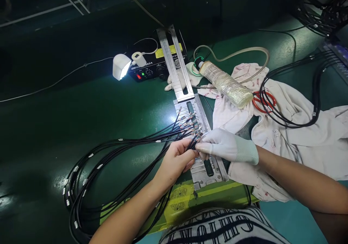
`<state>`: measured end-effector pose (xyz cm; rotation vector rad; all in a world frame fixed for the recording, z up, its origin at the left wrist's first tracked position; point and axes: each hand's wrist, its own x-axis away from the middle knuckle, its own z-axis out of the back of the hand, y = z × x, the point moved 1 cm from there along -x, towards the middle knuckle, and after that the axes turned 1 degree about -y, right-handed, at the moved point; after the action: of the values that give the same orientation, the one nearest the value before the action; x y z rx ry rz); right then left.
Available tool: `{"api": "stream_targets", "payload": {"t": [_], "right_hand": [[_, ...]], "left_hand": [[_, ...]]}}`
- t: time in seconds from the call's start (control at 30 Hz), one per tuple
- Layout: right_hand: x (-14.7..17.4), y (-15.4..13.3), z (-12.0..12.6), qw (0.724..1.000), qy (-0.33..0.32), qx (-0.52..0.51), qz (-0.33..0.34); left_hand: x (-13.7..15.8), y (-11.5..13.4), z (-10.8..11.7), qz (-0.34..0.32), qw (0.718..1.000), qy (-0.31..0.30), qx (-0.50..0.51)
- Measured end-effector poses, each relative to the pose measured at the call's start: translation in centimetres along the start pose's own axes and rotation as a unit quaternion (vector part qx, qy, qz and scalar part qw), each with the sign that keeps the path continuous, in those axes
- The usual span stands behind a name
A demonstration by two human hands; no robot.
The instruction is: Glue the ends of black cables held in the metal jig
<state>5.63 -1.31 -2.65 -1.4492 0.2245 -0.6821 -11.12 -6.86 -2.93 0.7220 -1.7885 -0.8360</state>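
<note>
Bare and closed, my left hand [181,157] grips black cables [191,144] close to their stripped ends. My right hand [221,144] wears a white glove with a pale green cuff. Its thumb and fingers pinch at the end of a cable right beside the left fingertips; the exact piece between them is hidden. Under both hands lies a slotted metal fixture [210,180] with grooves across it. Several more cable ends with small metal tips [190,119] rest on the fixture, just beyond the hands. Their black lengths [100,153] loop away to the left, marked with white labels.
Behind the fixture stands a black control box [152,68] with a lit lamp [121,66] beside it. To the right are a wrapped bottle [227,84] with a hose, white cloths [288,146], red-handled scissors [264,102] and another cable coil [317,102]. Yellow-green tape [179,200] covers the front edge.
</note>
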Motion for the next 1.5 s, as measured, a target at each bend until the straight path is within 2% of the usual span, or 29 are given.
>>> {"api": "stream_targets", "payload": {"t": [0.13, 0.27, 0.37, 0.47, 0.57, 0.83, 1.13, 1.5], "right_hand": [[0.2, -0.2, 0.5, 1.000, 0.000, 0.025, 0.007], [0.4, -0.1, 1.4, 0.995, 0.078, 0.062, 0.003], [0.2, 0.1, 1.4, 0.994, 0.111, 0.014, 0.012], [-0.1, 0.2, 0.9, 0.993, 0.114, -0.034, 0.002], [-0.3, 0.1, 0.5, 0.992, 0.117, -0.040, -0.011], [0.0, 0.2, 0.0, 0.987, 0.159, -0.016, -0.021], [0.3, -0.6, -0.5, 0.981, 0.181, -0.045, -0.052], [0.1, -0.5, -1.2, 0.978, 0.208, 0.010, -0.008]], "left_hand": [[0.1, 0.1, 0.0, -0.003, 1.000, -0.007, 0.008], [0.4, 0.2, 0.1, 0.005, 0.999, -0.009, 0.044], [0.5, 0.1, 0.3, 0.009, 0.998, -0.014, 0.055], [0.5, 0.1, 0.4, 0.011, 0.998, -0.030, 0.050], [0.5, 0.0, 0.4, 0.007, 0.997, -0.040, 0.061], [0.6, 0.2, 0.3, -0.037, 0.998, -0.006, 0.048], [0.4, 0.4, 0.2, -0.017, 0.998, -0.010, 0.057], [0.3, 0.8, 0.0, -0.016, 0.999, 0.033, -0.007]]}}
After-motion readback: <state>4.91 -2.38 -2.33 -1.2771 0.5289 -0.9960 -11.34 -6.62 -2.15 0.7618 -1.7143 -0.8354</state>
